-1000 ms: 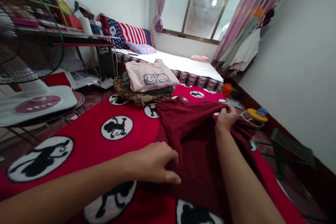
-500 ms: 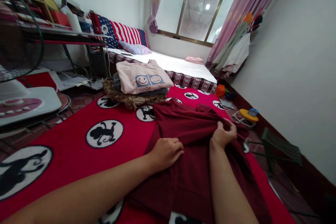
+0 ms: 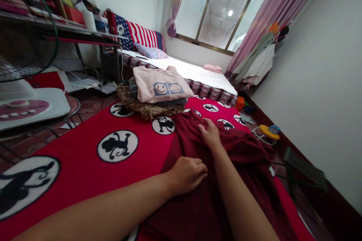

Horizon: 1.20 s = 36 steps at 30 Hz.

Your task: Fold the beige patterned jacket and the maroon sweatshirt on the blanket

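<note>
A dark red shirt (image 3: 237, 143) lies loosely spread and wrinkled over a red blanket (image 3: 82, 173) printed with black monkeys in white circles. My left hand (image 3: 189, 175) rests on the shirt's middle with curled fingers, closed on the cloth. Farther up, my right hand (image 3: 210, 133) is over the upper part of the shirt, fingers apart; whether the tips touch the fabric is hard to see. Beyond the hands sits a stack of folded clothes (image 3: 149, 109), topped by a pale pink sweatshirt (image 3: 166, 88) with two printed smiley faces.
To the left are a white and pink fan base (image 3: 31, 105) and a cluttered desk (image 3: 85, 35). A white-covered bed (image 3: 181, 66) stands by the window. On the right floor are a yellow stool (image 3: 268, 131) and a dark green folding stool (image 3: 305, 169).
My right hand has let go of the bunched cloth at the right and moved left, fingers opening. That cloth has dropped lower. My left hand stays on the shirt; the view has shifted slightly.
</note>
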Motion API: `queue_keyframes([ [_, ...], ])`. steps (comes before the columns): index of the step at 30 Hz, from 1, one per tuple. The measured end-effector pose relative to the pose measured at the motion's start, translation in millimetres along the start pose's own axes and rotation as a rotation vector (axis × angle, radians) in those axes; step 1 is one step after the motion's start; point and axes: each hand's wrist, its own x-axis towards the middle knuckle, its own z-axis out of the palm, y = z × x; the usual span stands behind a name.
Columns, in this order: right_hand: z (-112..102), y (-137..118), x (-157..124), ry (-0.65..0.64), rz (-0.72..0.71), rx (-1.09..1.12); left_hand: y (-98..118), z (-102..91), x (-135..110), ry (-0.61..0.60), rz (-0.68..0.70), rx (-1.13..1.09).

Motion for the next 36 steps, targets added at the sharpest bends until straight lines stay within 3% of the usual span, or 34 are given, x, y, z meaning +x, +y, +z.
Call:
queue_keyframes([
  [2, 21, 0, 8, -0.148, 0.047, -0.095, -1, -1.8, -1, 0.037, 0.007, -0.050],
  [4, 26, 3, 11, -0.160, 0.027, -0.180, 0, -5.4, -2, 0.096, 0.003, -0.085],
  [8, 6, 20, 4, 0.221, 0.029, -0.218, 4, -12.9, 0, 0.281, -0.063, -0.095],
  [10, -5, 32, -3, 0.281, 0.122, -0.313, 5, -13.4, 2, 0.320, -0.113, -0.096],
  [13, -13, 38, -9, 0.110, 0.198, -0.471, 4, -9.8, 5, 0.276, -0.177, -0.103],
  [15, -12, 32, -5, 0.119, 0.147, -0.503, 3, -6.8, 6, 0.228, -0.200, -0.112],
  [17, -7, 20, 6, 0.186, 0.044, -0.449, 3, -5.1, 6, 0.191, -0.207, -0.121],
  [20, 12, 3, 32, 0.104, -0.039, -0.262, 3, -4.8, 6, 0.158, -0.200, -0.116],
  [23, 40, -1, 55, -0.040, 0.057, -0.106, 2, -4.7, 6, 0.137, -0.201, -0.090],
  [27, 72, 9, 73, -0.126, 0.125, -0.054, 2, -2.9, 5, 0.138, -0.204, -0.070],
  [32, 80, 11, 94, -0.216, 0.081, -0.015, 2, 0.6, 4, 0.202, -0.239, -0.045],
  [36, 81, 1, 108, -0.150, 0.036, 0.046, 1, 3.6, 5, 0.211, -0.300, -0.037],
])
